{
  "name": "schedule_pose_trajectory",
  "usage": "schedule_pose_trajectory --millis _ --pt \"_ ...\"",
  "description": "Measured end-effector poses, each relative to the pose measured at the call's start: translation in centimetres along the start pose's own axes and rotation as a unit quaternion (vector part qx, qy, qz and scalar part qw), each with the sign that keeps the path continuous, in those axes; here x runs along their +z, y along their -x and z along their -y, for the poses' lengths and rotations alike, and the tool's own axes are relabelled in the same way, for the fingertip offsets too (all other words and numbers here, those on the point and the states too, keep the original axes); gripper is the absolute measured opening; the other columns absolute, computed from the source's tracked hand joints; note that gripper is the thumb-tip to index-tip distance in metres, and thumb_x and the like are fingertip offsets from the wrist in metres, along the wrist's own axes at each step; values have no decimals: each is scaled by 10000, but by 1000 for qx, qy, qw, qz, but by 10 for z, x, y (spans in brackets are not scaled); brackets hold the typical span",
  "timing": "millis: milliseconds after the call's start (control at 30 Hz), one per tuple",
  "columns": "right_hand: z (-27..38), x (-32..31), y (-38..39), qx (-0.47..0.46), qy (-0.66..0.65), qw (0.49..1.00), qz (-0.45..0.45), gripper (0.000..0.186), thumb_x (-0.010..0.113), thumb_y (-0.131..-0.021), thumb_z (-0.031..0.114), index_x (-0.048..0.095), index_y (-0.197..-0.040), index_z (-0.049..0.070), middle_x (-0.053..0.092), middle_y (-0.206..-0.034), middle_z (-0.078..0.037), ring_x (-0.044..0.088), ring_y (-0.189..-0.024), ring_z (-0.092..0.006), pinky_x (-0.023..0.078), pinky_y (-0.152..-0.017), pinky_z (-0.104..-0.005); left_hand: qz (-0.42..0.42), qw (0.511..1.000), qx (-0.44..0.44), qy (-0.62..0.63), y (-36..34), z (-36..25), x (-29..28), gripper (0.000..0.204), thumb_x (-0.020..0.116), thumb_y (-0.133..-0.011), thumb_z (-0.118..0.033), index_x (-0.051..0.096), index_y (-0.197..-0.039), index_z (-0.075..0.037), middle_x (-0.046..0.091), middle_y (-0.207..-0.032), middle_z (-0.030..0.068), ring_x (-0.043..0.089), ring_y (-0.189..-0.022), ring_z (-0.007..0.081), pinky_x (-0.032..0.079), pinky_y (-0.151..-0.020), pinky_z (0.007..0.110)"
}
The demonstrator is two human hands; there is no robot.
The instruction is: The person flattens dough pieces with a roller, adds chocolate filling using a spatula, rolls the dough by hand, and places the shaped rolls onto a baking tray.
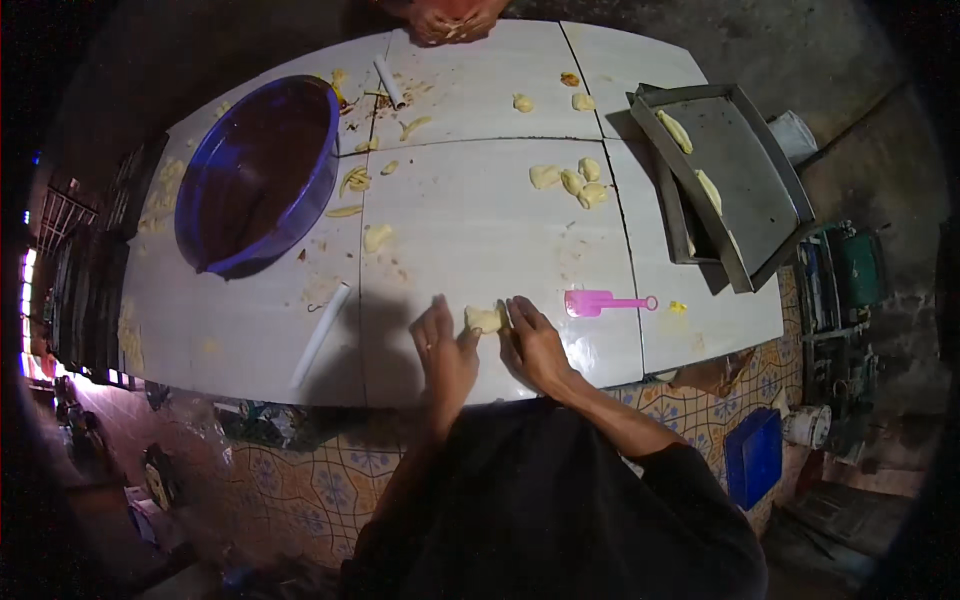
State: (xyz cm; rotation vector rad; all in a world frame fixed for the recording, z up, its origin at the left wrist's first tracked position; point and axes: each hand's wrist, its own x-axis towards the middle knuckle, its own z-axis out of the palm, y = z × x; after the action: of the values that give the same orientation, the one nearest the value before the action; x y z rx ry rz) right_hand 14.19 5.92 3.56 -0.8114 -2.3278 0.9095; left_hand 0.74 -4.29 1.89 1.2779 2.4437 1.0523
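A flattened piece of pale yellow dough [484, 319] lies on the white tabletop near its front edge, between my two hands. My left hand [445, 350] is on its left with fingers stretched and apart; its thumb reaches the dough's lower left edge. From the other side, my right hand [540, 347] has its fingers together at the dough's right edge, pinching it; part of that grip is hidden. Right of my right hand lies a pink plastic scraper [600, 303] with a long handle. A white rolling tube [322, 333] rests left of my left hand.
At the left stands a large blue basin [325, 170] with dark brown filling [260, 170]. Metal trays [745, 170] holding a few dough pieces are stacked at the right. Dough lumps [590, 180] and scraps dot the table. Across the far edge is another person's hand [450, 22].
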Motion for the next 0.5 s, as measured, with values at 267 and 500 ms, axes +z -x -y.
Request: schedule_pose_trajectory --millis 267,500 --pt "-24 6 9 -181 225 942 171 549 582 -930 220 513 -1395 -63 502 -1482 -216 414 -1439 -334 307 -1204 -472 141 956 195 -165 8 2 -11 844 667 -877 -509 439 -1461 56 437 -1536 214 345 -1473 323 197 -1202 582" --pt "-29 -3 6 -141 242 948 155 470 585 -965 226 555 -1358 -31 527 -1467 -198 471 -1395 -332 363 -1156 -493 -6 992 36 -120 -1 49 -43 657 591 -965 -368 425 -1502 -28 328 -1594 234 222 -1502 454 149 -1200 632"
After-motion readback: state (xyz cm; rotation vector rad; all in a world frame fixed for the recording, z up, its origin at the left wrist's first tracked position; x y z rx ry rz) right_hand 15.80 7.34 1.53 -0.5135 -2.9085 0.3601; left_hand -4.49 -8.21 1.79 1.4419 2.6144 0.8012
